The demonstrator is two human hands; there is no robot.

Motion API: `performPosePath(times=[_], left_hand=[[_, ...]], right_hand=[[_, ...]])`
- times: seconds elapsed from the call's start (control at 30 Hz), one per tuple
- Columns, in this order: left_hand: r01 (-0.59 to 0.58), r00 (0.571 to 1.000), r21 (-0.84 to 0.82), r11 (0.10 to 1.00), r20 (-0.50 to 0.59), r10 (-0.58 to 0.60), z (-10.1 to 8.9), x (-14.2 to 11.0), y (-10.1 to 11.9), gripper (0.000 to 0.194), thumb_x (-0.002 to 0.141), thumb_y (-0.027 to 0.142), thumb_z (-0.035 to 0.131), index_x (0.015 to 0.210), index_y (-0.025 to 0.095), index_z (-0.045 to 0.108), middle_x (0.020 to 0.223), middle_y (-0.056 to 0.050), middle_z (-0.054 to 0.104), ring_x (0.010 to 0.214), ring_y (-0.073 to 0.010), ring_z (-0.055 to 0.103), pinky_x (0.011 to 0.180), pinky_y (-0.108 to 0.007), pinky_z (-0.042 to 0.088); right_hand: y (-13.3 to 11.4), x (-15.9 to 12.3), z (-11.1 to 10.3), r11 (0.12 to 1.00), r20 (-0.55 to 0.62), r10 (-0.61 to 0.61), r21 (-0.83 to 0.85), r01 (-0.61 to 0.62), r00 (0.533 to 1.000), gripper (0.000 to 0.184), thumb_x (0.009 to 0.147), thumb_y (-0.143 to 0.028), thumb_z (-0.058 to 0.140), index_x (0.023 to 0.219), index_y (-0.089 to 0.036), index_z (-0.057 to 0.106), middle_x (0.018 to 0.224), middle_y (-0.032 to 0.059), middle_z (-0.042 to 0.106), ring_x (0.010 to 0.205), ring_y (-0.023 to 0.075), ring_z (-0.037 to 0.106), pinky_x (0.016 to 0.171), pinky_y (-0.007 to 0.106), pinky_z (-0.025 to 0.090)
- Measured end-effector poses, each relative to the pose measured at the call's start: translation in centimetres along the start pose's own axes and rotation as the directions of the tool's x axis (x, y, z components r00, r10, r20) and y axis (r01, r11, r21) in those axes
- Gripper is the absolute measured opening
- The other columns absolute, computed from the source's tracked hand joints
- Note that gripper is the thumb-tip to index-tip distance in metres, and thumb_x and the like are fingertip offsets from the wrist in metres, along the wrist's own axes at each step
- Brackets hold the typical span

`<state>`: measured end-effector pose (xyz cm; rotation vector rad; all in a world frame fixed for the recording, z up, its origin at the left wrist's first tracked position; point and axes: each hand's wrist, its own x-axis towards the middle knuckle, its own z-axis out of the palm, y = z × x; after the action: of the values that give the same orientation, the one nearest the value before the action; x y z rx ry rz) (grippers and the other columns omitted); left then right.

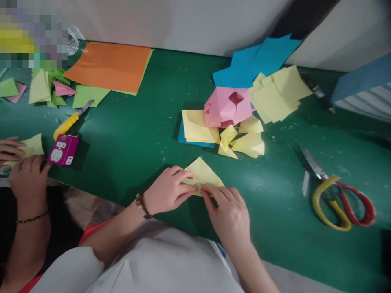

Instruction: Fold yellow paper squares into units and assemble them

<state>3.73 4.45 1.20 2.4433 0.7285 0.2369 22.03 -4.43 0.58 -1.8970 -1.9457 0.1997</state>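
My left hand (171,189) and my right hand (227,207) pinch the near edge of a pale yellow sheet of paper (201,171) on the green table. One corner of the sheet points away from me, and its near part is partly hidden by my fingers. Just beyond it lie folded yellow paper pieces (252,142) and a stack of yellow paper (197,125) over blue sheets. Behind these sits a pink folded paper shape (227,106) with openings in it.
Scissors (330,195) with yellow and red handles lie at right. Yellow squares (276,95) and blue sheets (256,59) are at the back, orange paper (111,67) at back left. A yellow-handled cutter (69,122) and purple box (64,149) lie near a co-worker's hands (27,175).
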Motion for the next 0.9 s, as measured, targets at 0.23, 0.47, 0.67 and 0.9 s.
performPosePath(times=[0.23,0.47,0.67,0.9], left_hand=[[-0.003,0.999,-0.009,1.0,0.051,0.004,-0.8,1.2,-0.2,0.023,0.095,0.024,0.048,0.1,0.022,0.071,0.109,-0.006,0.059,0.096,-0.019,0.051,0.086,-0.035,0.045],[-0.008,0.996,0.012,1.0,0.084,0.007,-1.1,2.2,-0.1,0.025,0.096,0.022,0.047,0.096,0.022,0.072,0.102,-0.005,0.061,0.088,-0.0183,0.052,0.078,-0.033,0.046],[-0.021,0.992,0.037,0.999,0.128,0.017,-1.3,2.5,-0.4,0.027,0.094,0.016,0.048,0.098,0.025,0.073,0.104,-0.004,0.061,0.088,-0.0177,0.051,0.078,-0.031,0.046],[-0.036,0.991,0.046,0.998,0.129,0.029,-1.2,2.5,-0.6,0.026,0.094,0.016,0.049,0.098,0.025,0.073,0.104,-0.003,0.061,0.087,-0.0172,0.051,0.079,-0.031,0.046]], right_hand=[[-0.1,0.0,0.0,1.0,-0.003,-0.002,0.008,0.002,1.0,0.017,0.092,-0.024,0.053,0.089,-0.018,0.069,0.077,0.0055,0.069,0.071,0.0178,0.055,0.066,0.032,0.041],[0.0,-0.1,0.1,0.998,-0.024,-0.025,-0.05,0.024,0.999,0.017,0.092,-0.024,0.053,0.09,-0.018,0.068,0.077,0.0061,0.065,0.07,0.0182,0.052,0.065,0.032,0.041],[-0.9,-1.3,-0.3,0.988,-0.096,-0.154,-0.02,0.152,0.983,0.012,0.09,-0.02,0.058,0.096,-0.018,0.068,0.069,0.0022,0.059,0.063,0.0142,0.052,0.062,0.028,0.041],[-1.7,-2.1,0.4,0.972,0.026,-0.213,-0.093,0.214,0.977,0.025,0.094,-0.02,0.049,0.109,-0.016,0.069,0.063,0.0007,0.053,0.058,0.0137,0.047,0.057,0.029,0.035]])
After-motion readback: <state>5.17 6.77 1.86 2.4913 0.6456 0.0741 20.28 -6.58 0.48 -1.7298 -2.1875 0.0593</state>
